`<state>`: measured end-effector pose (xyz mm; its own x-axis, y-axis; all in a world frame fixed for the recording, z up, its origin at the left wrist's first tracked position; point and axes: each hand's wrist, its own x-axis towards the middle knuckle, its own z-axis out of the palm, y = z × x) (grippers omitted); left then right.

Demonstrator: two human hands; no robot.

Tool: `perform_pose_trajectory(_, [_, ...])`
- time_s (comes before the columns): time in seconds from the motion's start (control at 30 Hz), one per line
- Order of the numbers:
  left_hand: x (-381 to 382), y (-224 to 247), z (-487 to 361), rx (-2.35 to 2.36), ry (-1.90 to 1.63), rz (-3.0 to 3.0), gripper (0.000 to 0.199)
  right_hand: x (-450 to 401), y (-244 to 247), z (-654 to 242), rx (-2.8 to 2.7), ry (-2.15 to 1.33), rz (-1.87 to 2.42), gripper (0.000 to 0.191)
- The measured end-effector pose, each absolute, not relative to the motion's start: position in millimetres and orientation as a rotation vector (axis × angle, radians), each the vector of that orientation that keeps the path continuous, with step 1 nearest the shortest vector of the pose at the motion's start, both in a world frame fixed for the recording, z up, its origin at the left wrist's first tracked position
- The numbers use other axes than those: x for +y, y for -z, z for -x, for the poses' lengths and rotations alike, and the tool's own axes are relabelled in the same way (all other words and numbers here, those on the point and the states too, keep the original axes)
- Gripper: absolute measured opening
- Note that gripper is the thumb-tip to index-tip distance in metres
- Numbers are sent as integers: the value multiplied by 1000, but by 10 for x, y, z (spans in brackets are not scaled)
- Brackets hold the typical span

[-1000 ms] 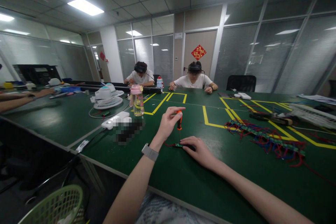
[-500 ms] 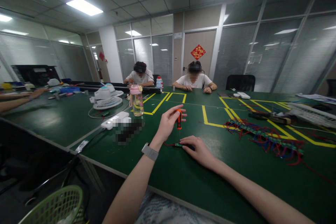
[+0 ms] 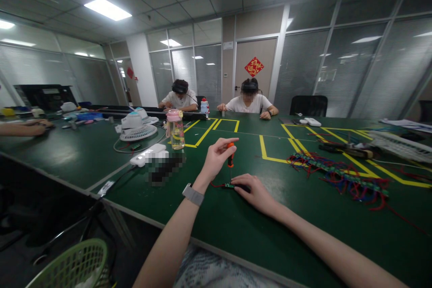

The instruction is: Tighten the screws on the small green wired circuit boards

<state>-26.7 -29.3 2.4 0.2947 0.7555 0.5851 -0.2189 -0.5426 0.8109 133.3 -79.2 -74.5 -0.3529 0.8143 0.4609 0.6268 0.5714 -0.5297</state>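
My left hand (image 3: pixel 217 155), a grey-banded watch on its wrist, is closed on the orange and black handle of a screwdriver (image 3: pixel 231 157). The screwdriver stands upright, its thin shaft pointing down at a small green circuit board (image 3: pixel 228 186) on the table. Whether the tip sits in a screw is too small to tell. A red wire runs left from the board. Resting low on the table, my right hand (image 3: pixel 251 191) pinches the board's right end between thumb and fingers, which partly cover it.
On the right lies a row of wired green boards (image 3: pixel 340 173). To the left are a pink-lidded bottle (image 3: pixel 175 130), a white power strip (image 3: pixel 148 155) and white fans (image 3: pixel 138 128). Yellow tape (image 3: pixel 280 160) marks the green table (image 3: pixel 270 234). Two people sit opposite; another's arm (image 3: pixel 23 128) reaches in.
My left fingers have shifted around the screwdriver handle, from spread to more curled. My right hand stays put. Opposite, a person's hand has moved left to a small cylinder; the far-left arm has drawn back.
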Motion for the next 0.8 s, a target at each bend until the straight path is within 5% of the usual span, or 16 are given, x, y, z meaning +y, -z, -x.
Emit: perform_pose_trajectory(0.8, [-263, -14, 265, 473, -1445, -1703, 31, -790, 754, -1340, -2098, -326, 1134, 21])
